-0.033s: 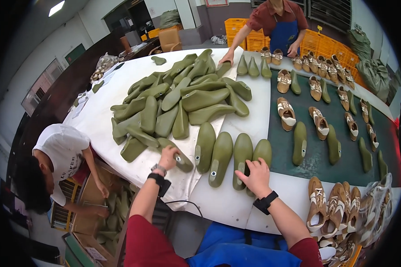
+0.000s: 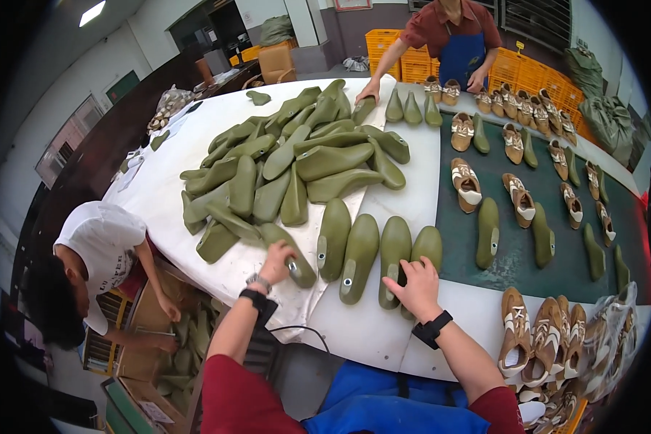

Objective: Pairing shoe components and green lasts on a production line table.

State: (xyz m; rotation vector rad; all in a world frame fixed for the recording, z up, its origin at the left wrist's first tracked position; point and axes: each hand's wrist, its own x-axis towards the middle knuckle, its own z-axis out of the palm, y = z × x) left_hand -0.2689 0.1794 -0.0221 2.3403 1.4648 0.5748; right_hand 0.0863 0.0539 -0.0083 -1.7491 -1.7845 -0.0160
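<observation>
My left hand point(image 2: 276, 262) is closed round the heel end of a green shoe last point(image 2: 297, 266), which lies tilted at the near edge of the heap of green lasts point(image 2: 334, 160). To its right, several lasts stand side by side in a row on the white tabletop, among them one last point(image 2: 359, 253) with a round metal hole near its heel. My right hand point(image 2: 417, 284) grips the last point(image 2: 427, 244) at the right end of that row, its fingers over the heel part. Its thumb rests against the neighbouring last point(image 2: 395, 249). Both wrists wear dark bands.
On the right, a dark green mat point(image 2: 461, 249) bears brown-and-white shoes and lasts. More shoes point(image 2: 515, 329) stand at the near right, beside clear plastic. Across the table a person point(image 2: 441, 43) touches a last; at left another person point(image 2: 105, 242) reaches into a box of lasts point(image 2: 184, 354).
My left hand and its shoe last have shifted very slightly to the right and nearer. My right hand has barely moved.
</observation>
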